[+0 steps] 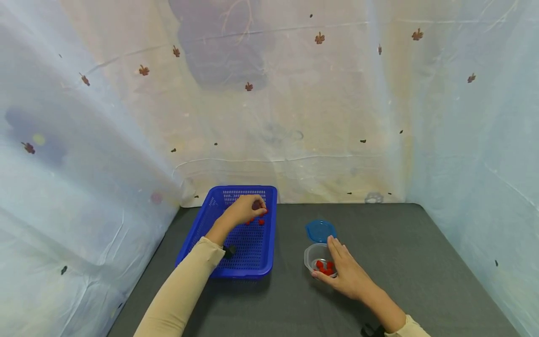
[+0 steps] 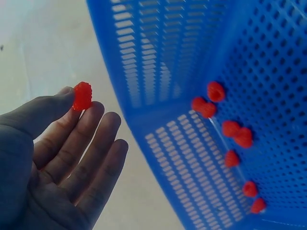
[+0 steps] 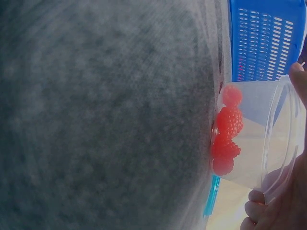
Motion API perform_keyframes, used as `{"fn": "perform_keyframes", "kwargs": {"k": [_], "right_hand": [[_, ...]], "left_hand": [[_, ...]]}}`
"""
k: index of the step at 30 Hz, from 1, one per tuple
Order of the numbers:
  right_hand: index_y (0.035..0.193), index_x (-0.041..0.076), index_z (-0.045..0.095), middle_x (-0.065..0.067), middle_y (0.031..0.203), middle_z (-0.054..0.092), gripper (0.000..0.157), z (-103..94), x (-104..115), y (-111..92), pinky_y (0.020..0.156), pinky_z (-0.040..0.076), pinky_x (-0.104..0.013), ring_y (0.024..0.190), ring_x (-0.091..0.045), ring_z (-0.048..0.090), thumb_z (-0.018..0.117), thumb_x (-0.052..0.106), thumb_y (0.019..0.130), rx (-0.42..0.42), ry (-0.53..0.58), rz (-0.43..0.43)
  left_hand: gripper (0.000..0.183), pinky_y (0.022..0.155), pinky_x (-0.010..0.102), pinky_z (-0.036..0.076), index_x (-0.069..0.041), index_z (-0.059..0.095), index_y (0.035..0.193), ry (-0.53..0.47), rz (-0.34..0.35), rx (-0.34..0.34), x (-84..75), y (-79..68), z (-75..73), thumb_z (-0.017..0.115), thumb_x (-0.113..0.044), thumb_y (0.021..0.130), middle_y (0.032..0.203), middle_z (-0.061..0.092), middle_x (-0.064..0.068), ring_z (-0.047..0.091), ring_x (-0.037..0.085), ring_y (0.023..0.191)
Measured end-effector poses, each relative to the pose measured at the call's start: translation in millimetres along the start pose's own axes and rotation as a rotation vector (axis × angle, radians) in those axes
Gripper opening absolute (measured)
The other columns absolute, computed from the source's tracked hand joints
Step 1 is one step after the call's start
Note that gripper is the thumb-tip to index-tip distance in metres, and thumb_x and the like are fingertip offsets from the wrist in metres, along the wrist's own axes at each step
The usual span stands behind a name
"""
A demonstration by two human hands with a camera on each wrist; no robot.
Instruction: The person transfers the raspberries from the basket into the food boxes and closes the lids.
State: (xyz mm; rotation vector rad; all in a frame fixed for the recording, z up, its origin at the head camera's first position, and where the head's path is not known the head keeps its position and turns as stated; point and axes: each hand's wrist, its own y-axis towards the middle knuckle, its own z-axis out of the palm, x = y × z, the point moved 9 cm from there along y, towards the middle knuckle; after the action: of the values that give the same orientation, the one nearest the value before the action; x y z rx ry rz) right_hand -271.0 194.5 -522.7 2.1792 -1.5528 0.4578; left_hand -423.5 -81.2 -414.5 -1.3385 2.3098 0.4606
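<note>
My left hand (image 1: 243, 209) is above the far part of the blue plastic basket (image 1: 273, 234). In the left wrist view its thumb and fingers pinch one red raspberry (image 2: 82, 96); the other fingers are spread loosely. Several more raspberries (image 2: 216, 91) lie in the basket. At the right, my right hand (image 1: 351, 274) grips the rim of a clear plastic container (image 1: 310, 255), thumb on the near side and fingers on the far side. Several raspberries (image 3: 230, 122) sit on the container's bottom, seen through its wall in the right wrist view.
A round blue lid (image 1: 321, 230) lies on the dark grey table (image 1: 421, 262) just behind the container. The patterned curtain (image 1: 294, 117) stands along the table's back and sides. The basket's raised walls surround the berries there.
</note>
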Motion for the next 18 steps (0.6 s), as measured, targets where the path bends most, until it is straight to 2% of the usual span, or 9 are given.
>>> {"fn": "perform_keyframes", "kwargs": {"k": [5, 14, 17, 18], "right_hand": [[0.17, 0.0, 0.017, -0.023, 0.176, 0.021, 0.12, -0.2, -0.1, -1.8, 0.127, 0.021, -0.064, 0.161, -0.045, 0.023, 0.066, 0.077, 0.093, -0.003, 0.008, 0.005], [0.17, 0.0, 0.017, -0.024, 0.175, 0.022, 0.12, 1.4, -2.1, 0.2, 0.127, 0.021, -0.064, 0.16, -0.046, 0.024, 0.067, 0.077, 0.092, -0.009, 0.0, 0.002], [0.17, -0.001, 0.018, -0.024, 0.175, 0.022, 0.12, 1.2, -3.1, 0.6, 0.127, 0.021, -0.064, 0.16, -0.046, 0.025, 0.068, 0.076, 0.092, -0.016, -0.005, 0.003], [0.17, -0.001, 0.019, -0.024, 0.175, 0.023, 0.12, 1.1, -3.0, 0.9, 0.127, 0.021, -0.064, 0.16, -0.046, 0.025, 0.068, 0.076, 0.092, -0.02, -0.012, -0.001]], "left_hand": [[0.008, 0.081, 0.035, 0.057, -0.016, 0.071, 0.106, 0.011, 0.07, 0.005, -20.5, -0.9, 4.2, 0.074, -0.023, 0.105, 0.096, 0.075, -0.003, 0.066, 0.009, 0.084], [0.006, 0.081, 0.035, 0.058, -0.016, 0.072, 0.106, 0.013, 0.138, 0.031, -52.1, -3.5, 12.9, 0.074, -0.021, 0.104, 0.097, 0.075, -0.002, 0.07, 0.014, 0.085], [0.006, 0.085, 0.036, 0.059, -0.017, 0.072, 0.106, 0.027, 0.172, 0.046, -62.4, -4.2, 18.6, 0.074, -0.023, 0.104, 0.097, 0.075, -0.005, 0.069, 0.009, 0.088], [0.006, 0.091, 0.039, 0.058, -0.018, 0.072, 0.105, 0.034, 0.181, 0.052, -66.0, -4.7, 20.3, 0.074, -0.024, 0.105, 0.097, 0.075, -0.006, 0.068, 0.008, 0.089]]}}
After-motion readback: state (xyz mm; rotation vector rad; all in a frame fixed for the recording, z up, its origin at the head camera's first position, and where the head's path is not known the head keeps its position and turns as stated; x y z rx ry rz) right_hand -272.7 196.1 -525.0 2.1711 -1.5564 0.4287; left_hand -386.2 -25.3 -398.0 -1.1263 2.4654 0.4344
